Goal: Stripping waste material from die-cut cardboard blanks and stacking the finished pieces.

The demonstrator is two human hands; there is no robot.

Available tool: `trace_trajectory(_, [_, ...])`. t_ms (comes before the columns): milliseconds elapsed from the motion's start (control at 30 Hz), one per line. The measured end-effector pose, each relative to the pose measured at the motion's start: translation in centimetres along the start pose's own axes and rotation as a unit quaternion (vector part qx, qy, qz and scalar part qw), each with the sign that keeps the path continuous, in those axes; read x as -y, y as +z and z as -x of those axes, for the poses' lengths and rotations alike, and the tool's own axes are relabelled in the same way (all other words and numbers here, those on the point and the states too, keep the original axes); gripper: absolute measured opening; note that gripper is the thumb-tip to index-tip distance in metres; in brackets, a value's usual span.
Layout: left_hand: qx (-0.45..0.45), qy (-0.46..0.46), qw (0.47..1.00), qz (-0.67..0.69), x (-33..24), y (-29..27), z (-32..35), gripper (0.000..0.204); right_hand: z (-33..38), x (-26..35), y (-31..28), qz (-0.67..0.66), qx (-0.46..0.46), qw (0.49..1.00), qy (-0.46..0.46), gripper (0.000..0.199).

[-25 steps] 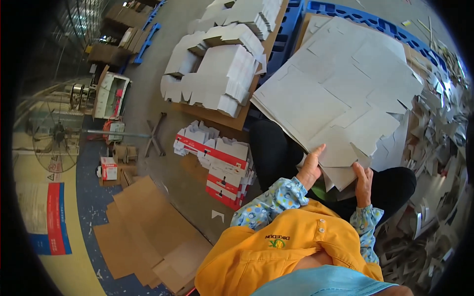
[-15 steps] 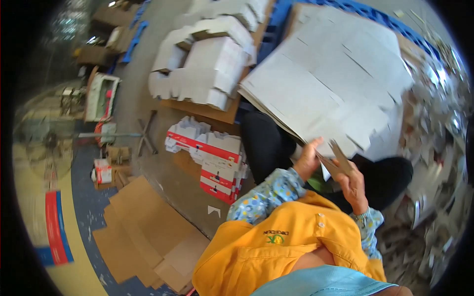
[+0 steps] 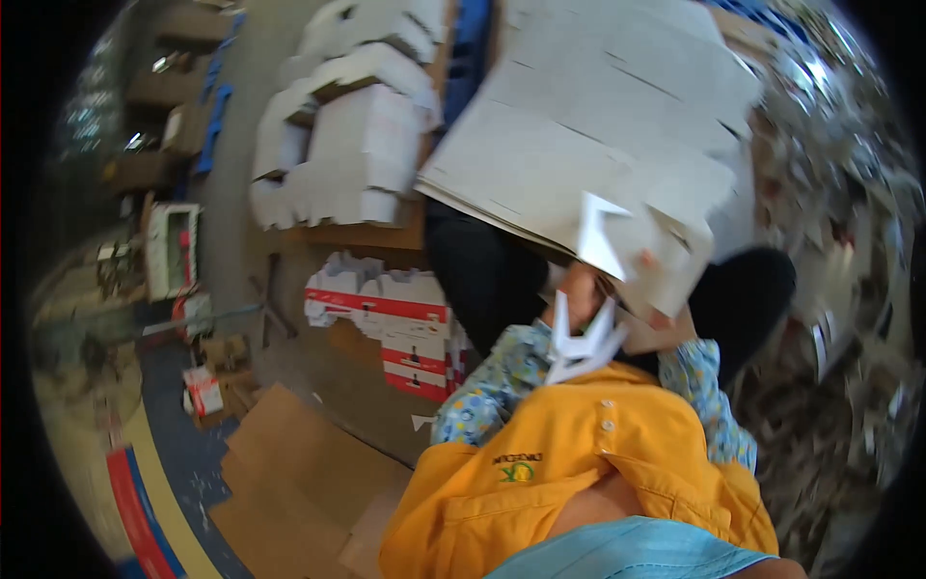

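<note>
A stack of white cardboard sheets (image 3: 579, 106) with slits and notched edges lies in front of me, its near corner reaching over my lap. My left hand (image 3: 579, 291) is at that near edge, its fingers curled and blurred. Just above it is a pointed white cardboard scrap (image 3: 600, 241); a forked white scrap (image 3: 585, 340) is just below, over my apron. Whether the hand grips either one I cannot tell. My right hand (image 3: 672, 330) is close by on the right, against the notched near corner of the cardboard. Its fingers are partly hidden and smeared by motion.
Folded white cartons (image 3: 352, 145) are piled at the far left. Red-and-white printed cartons (image 3: 415, 333) stand left of my knee. Flat brown cardboard (image 3: 289, 473) lies on the floor at lower left. A large heap of scraps (image 3: 830, 318) spreads along the right.
My view has shifted, so the stack appears farther left and higher. The greyish-brown pieces between my hands no longer show clearly; two white scraps now appear around my left hand.
</note>
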State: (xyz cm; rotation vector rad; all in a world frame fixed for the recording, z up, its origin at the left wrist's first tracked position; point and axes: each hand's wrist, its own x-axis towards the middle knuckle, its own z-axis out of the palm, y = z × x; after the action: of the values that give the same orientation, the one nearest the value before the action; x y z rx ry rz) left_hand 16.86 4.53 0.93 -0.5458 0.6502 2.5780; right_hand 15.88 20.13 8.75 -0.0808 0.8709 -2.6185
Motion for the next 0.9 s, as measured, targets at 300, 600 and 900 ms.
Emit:
trace_trajectory(300, [-0.302,0.17,0.936,-0.057,-2.5,0.9,-2.4,0.04,-0.1,1.0,-0.6,-0.034,-0.215,0.955,0.2,0.032])
trace_trajectory(600, [-0.225,0.303,0.9,-0.219,-2.5,4.1,-1.2,0.035,-0.4,3.8,3.0,-0.047,-0.29,0.941,0.17,0.033])
trace_trajectory(900, [-0.221,0.261,0.881,-0.326,-1.2,4.6,-0.7,0.029,0.5,5.6,-0.4,-0.025,-0.311,0.925,0.215,0.026])
